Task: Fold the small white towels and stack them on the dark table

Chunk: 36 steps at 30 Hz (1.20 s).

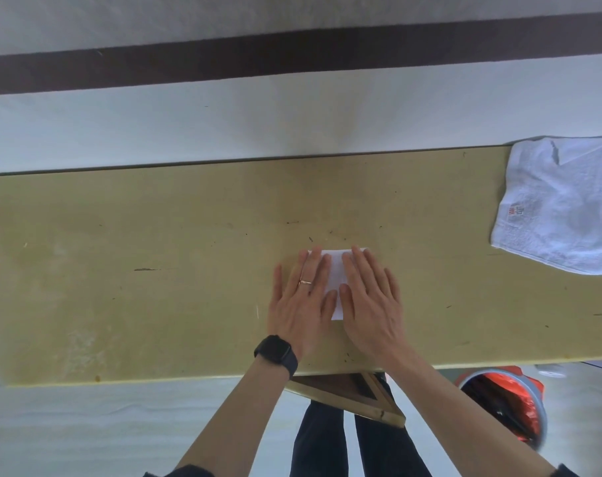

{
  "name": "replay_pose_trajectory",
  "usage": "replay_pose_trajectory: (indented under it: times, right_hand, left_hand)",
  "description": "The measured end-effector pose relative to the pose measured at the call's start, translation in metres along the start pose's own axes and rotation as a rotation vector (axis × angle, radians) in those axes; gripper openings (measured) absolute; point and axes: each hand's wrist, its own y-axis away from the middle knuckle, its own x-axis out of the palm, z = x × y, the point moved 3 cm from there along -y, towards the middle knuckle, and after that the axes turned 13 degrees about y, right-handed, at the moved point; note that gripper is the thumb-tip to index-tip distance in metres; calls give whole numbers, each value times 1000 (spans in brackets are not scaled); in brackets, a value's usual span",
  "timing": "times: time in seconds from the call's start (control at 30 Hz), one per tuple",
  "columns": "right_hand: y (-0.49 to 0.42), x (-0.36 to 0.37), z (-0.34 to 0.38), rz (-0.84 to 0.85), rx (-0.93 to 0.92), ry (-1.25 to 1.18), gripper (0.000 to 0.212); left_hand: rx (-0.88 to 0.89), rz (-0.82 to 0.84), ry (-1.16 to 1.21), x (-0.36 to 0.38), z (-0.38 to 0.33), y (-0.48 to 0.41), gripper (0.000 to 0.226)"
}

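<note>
The small white folded towel (335,273) lies flat on the olive-yellow surface (155,253), near the front edge and directly ahead of the person. Both hands are on top of it. The left hand (303,297) covers its left part; the right hand (368,297) covers its right part. The fingers (361,266) of both hands are straight and released, palms down, pressing the cloth; nothing is grasped. A narrow white strip shows between the two hands, and the far edge shows just beyond the fingers.

Key relation: the towel is under the fingers, not beside them, and both hands are equally near. The exposed strip runs from the far edge toward the person, but most of the outline is hidden, so the long axis cannot be confirmed.

Judgement: the fold appears complete and is being flattened. The next move probably calls for a pinch at the edges of the cloth and a lift, with the layers kept aligned. A one-sided grasp could let the fold open.

A second white terry towel with a small red mark (561,204) lies at the right end of the surface, well apart, loosely laid with one corner turned over. The right hand is the nearer one to it. No stack is visible. A black wrist watch (276,352) sits on the left wrist.
</note>
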Motion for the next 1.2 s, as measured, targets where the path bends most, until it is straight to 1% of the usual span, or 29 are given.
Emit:
replay_pose_trajectory:
  times: [0.07,0.13,0.27,0.43,0.5,0.6,0.63,0.67,0.73,0.8,0.87,0.93,1.07,1.2]
  right_hand:
    - [1,12,-6,94,-31,56,59]
    - [2,19,-11,148,-51,92,62]
    - [9,17,-10,155,-51,107,64]
    - [65,14,1,174,-84,92,64]
    - [82,12,6,186,-83,67,63]
    - [92,3,11,166,-54,-5,61]
    - [92,-3,11,151,-14,-38,61]
    - [92,-9,10,141,62,-80,62]
    - [89,-20,5,144,291,-188,58]
    - [84,-25,1,189,522,-289,56]
    - [76,-25,1,258,656,-353,55]
    - [66,-23,2,301,712,-377,51]
    - [51,-23,4,354,796,-469,30]
    - [48,-26,1,425,811,-535,17]
  left_hand:
    - [-36,54,4,7,7,1,63]
    - [-46,92,-1,9,11,2,66]
    - [-70,115,17,7,6,8,66]
    - [-125,149,87,8,-7,64,67]
    - [-121,166,75,5,-10,79,66]
    - [-118,141,91,-6,-11,86,63]
    - [-166,117,115,-12,-12,86,64]
    - [-257,82,152,-18,-11,85,65]
    - [-526,42,238,-29,-10,82,62]
    - [-752,41,316,-34,-13,77,57]
    - [-875,29,395,-36,-16,68,50]
    - [-931,37,432,-35,-18,60,46]
    - [-1016,77,524,-32,-18,50,38]
    - [-950,43,688,-34,-21,49,24]
